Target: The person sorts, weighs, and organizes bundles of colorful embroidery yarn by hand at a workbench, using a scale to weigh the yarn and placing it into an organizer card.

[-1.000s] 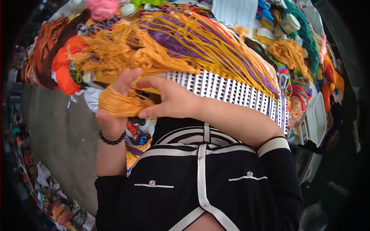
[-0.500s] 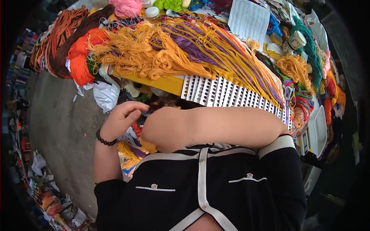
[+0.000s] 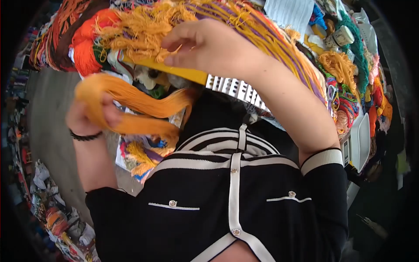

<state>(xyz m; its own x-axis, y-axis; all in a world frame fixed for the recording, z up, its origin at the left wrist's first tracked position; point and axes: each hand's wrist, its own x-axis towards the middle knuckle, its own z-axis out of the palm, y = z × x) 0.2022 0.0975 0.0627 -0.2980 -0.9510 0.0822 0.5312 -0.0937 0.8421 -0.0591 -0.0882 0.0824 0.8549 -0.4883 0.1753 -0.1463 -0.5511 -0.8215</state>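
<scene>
Evidently piled within reach, mixed yarns (image 3: 144,28) are filling twelve o'clock, while an orange skein (image 3: 150,105) is looping between nine and ten. Near twelve, the right hand (image 3: 198,48) is hovering half-curled, any pinched strand impossible to tell; the left hand (image 3: 82,115) is grasping the skein's looped end, apparently to stop strands tangling.

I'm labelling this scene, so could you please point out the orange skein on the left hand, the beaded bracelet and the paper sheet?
Orange skein (image 3: 144,105), head view: upper band of its loop.
Beaded bracelet (image 3: 85,137), head view: middle of its beads.
Paper sheet (image 3: 290,16), head view: middle of its visible face.
</scene>
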